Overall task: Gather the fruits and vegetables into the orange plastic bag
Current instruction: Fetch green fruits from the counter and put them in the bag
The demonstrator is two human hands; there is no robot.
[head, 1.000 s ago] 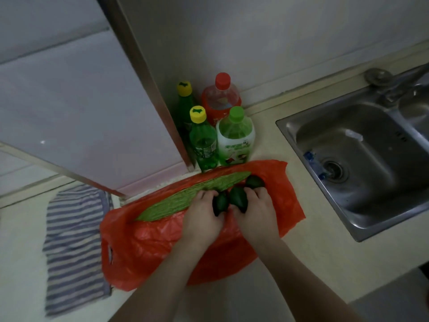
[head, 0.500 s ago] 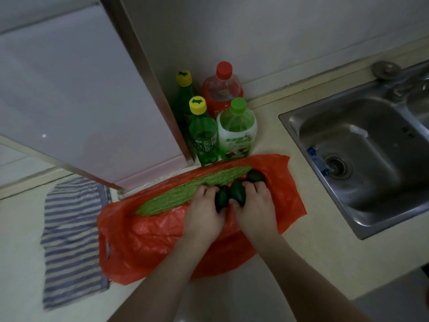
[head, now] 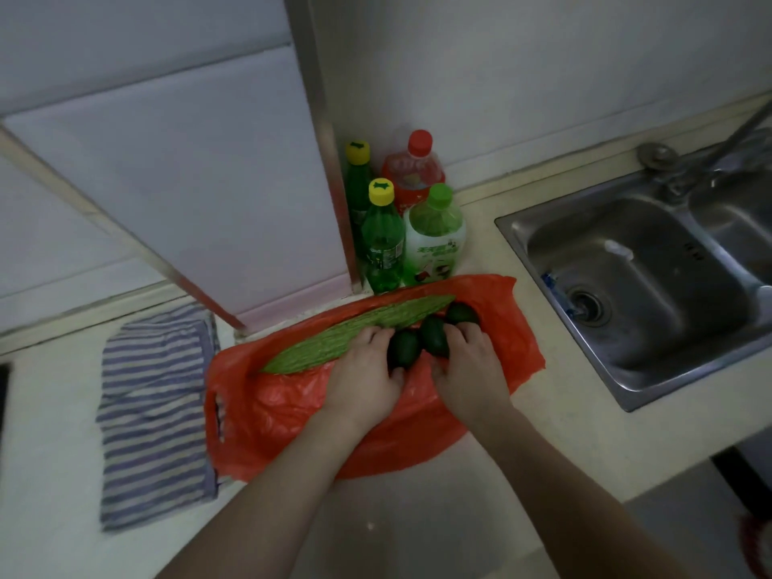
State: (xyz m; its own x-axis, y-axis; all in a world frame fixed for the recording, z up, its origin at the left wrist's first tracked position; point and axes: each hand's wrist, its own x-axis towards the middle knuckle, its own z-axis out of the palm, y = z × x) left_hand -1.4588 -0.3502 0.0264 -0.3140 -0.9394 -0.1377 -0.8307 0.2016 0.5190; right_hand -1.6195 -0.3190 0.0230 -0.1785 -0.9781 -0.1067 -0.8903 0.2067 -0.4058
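Note:
An orange plastic bag (head: 292,415) lies flat on the counter. On top of it rests a long ridged green gourd (head: 334,338), lying diagonally. Three dark green avocados sit beside the gourd's right end. My left hand (head: 363,374) curls round the left avocado (head: 403,348). My right hand (head: 472,369) curls round the middle avocado (head: 434,341), with its fingers against the far avocado (head: 459,314). Both hands sit side by side over the bag.
Several plastic bottles (head: 432,236) stand against the wall just behind the bag. A striped cloth (head: 154,411) lies to the left. A steel sink (head: 651,282) with a tap is set into the counter on the right. A white cabinet panel (head: 175,194) rises behind.
My hands stay on the avocados with thumbs tucked a little further under them. The camera view has shifted slightly; the gourd and bag have not moved.

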